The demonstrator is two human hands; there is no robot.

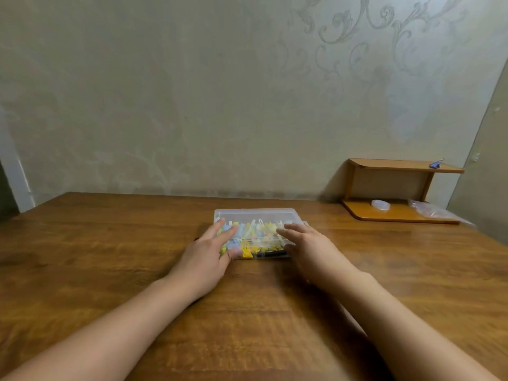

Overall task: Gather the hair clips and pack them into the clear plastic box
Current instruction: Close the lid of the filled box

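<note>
I'm looking down at the clear plastic box (257,215), it sits on the wood table (110,243) right in front of me, near the wall. The hair clips (248,244) are already inside, lots of yellow, blue & pink ones, and the lid looks down on top. My left hand (209,253) lies on the box's left side, fingers straight & flat on the lid, thumb at the front edge, not gripping anything. My right hand (305,244) is at the right side, fingers straight too, holding nothing. I think I'm at the last bit, pressing the lid shut. Next I'd push down evenly w/ both hands till it clicks, can't tell if it's latched yet. One purple clip (435,164) is on the small shelf (390,165) far right, maybe that goes in too
</note>
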